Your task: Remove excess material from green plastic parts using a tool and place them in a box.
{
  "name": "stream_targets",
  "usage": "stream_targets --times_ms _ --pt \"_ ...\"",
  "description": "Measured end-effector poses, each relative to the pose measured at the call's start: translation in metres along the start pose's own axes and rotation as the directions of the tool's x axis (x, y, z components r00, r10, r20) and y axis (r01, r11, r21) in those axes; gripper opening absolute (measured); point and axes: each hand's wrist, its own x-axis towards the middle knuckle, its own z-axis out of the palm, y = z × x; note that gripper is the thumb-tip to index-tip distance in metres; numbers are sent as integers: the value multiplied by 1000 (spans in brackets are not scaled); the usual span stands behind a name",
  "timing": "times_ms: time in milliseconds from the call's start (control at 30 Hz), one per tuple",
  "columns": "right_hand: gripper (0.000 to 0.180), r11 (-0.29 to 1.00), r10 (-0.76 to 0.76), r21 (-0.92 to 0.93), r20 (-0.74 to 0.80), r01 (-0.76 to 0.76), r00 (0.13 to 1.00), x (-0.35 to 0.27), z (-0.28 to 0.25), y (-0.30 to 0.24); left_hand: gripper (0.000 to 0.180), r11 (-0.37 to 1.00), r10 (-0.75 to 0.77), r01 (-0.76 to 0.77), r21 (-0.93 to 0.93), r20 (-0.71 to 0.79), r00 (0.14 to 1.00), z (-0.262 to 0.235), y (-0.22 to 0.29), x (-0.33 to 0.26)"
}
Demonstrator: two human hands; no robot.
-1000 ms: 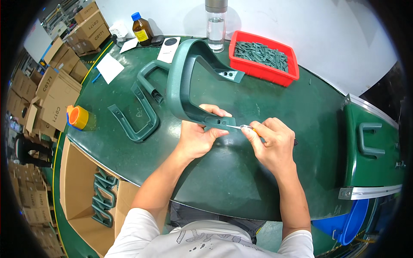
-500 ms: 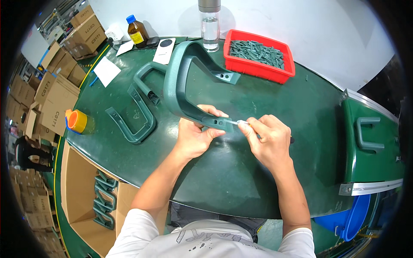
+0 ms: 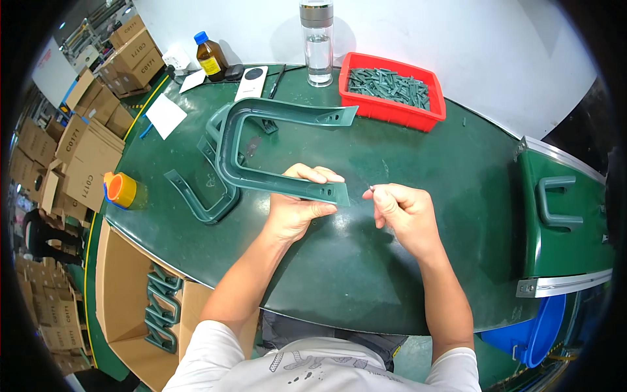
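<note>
My left hand [image 3: 292, 212] is closed around the near end of a green U-shaped handle [image 3: 230, 147], fingers behind and thumb in front. The handle's hollow side faces up, its open end points right, and small holes show near both tips. Just right of the held tip, my right hand [image 3: 406, 212] pinches a slim tool [image 3: 370, 189]. Only the tool's narrow tip shows; the fingers cover the rest, and it is apart from the handle. Another green handle [image 3: 202, 212] lies on the table to the left, and a further one [image 3: 215, 124] is partly hidden behind the held handle.
A red bin [image 3: 392, 112] full of small green pieces stands at the back, beside a clear bottle [image 3: 319, 55]. A brown bottle [image 3: 210, 59], a phone [image 3: 253, 81] and an orange-topped container [image 3: 122, 190] are farther left. An open carton [image 3: 121, 287] holds several handles below the table's left edge.
My right hand has drawn the tool away from the handle's near end. The held handle has turned and lowered, so its inner face shows more.
</note>
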Motion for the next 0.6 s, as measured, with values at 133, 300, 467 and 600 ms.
stream_targets --times_ms 133,300,467,600 --pt "17 917 -327 -240 7 319 945 -2 5 3 45 988 -33 31 -149 -8 999 -7 -1 -2" --pt "14 868 -405 -303 27 394 914 -6 14 2 42 945 61 -23 -326 106 993 -7 -3 1" --pt "14 854 -433 -306 32 421 901 -5 17 4 42 944 55 -11 -329 124 991 -5 -1 1" --pt "14 854 -422 -317 41 412 906 -5 17 2 42 948 46 -7 -318 115 992 -4 0 -1"
